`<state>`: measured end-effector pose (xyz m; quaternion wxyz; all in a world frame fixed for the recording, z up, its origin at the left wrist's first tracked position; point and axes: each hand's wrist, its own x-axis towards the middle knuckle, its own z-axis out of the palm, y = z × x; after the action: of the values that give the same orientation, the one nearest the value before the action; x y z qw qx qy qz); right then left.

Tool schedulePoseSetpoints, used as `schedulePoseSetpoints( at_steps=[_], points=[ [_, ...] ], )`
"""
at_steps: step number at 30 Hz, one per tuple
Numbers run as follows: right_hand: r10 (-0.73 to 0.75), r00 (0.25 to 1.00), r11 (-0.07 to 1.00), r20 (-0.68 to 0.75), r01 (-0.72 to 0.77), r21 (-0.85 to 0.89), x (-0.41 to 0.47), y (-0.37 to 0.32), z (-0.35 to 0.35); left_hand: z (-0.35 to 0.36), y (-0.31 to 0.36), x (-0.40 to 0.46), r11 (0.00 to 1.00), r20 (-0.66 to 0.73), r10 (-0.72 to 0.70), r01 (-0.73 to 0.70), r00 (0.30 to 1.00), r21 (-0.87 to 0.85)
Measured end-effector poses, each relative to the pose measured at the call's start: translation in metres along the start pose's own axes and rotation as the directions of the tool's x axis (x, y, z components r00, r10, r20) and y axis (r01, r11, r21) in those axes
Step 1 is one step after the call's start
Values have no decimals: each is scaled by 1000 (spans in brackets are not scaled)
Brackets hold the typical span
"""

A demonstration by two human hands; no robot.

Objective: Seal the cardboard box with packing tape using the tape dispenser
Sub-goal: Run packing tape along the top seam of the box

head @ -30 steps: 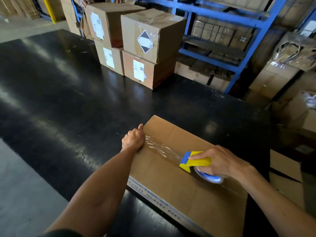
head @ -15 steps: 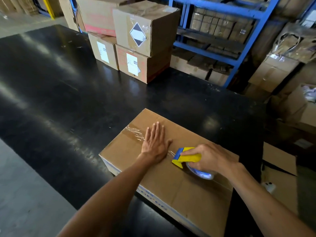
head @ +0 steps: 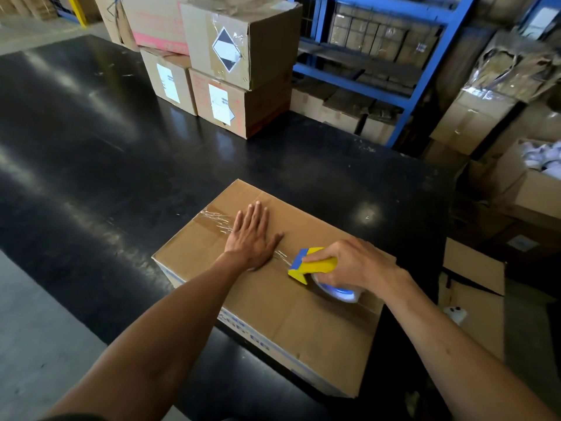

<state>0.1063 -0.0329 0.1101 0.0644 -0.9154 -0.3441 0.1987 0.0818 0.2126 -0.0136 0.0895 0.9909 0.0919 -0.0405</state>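
The right hand [head: 349, 262] is gripping the tape dispenser [head: 315, 265] mid-seam on the cardboard box [head: 303, 314] sitting on the black table [head: 121, 162]; beyond, the left hand [head: 250, 235] is pressing laid tape [head: 217, 220], fingers flat, barely spread. Next, probably pulling on toward the near-right edge.

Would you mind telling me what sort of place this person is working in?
Most likely a warehouse or packing area. Labelled cartons are stacked on the black table, blue metal racking behind holds more stock, and the right hand runs a tape dispenser along a cardboard box.
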Motion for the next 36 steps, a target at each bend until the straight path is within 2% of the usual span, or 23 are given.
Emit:
schedulePoseSetpoints(
  at_steps=[4, 8, 10, 13, 15, 21, 25, 31, 36],
  points=[
    [99, 994, 994, 55, -101, 33, -42, 44, -3, 0, 2, 1, 1000, -5, 7, -7, 1000, 7],
    [103, 994, 995, 28, -103, -5, -50, 48, 2, -5, 13, 1, 997, 27, -55, 53, 998, 53],
    [91, 996, 996, 20, -91, -21, -45, 44, -1, -7, 41, -3, 996, 9, -87, 87, 996, 28],
    [69, 997, 997, 18, -69, -26, -45, 46, -3, 9, 104, -18, 990, -9, -51, 50, 999, -129],
    [64, 998, 998, -2, -64, -27, -48, 49, 2, 23, 127, -26, 989, -8, -41, 40, 999, -141],
    [45, 999, 999, -24, -45, 4, -56, 56, 7, 28, 126, -25, 998, -13, -36, 36, 999, -45],
    [45, 999, 999, 1, -45, 18, -75, 68, 2, 26, 126, -25, 994, 1, -22, 22, 1000, -103],
    [131, 990, 990, 60, -127, -55, -153, 140, 25, 28, 126, -25, 996, -1, -21, 21, 1000, -89],
    [134, 990, 990, 45, -132, -46, -143, 125, 42, 24, 126, -25, 995, 18, -11, 12, 1000, -101]
  ],
)
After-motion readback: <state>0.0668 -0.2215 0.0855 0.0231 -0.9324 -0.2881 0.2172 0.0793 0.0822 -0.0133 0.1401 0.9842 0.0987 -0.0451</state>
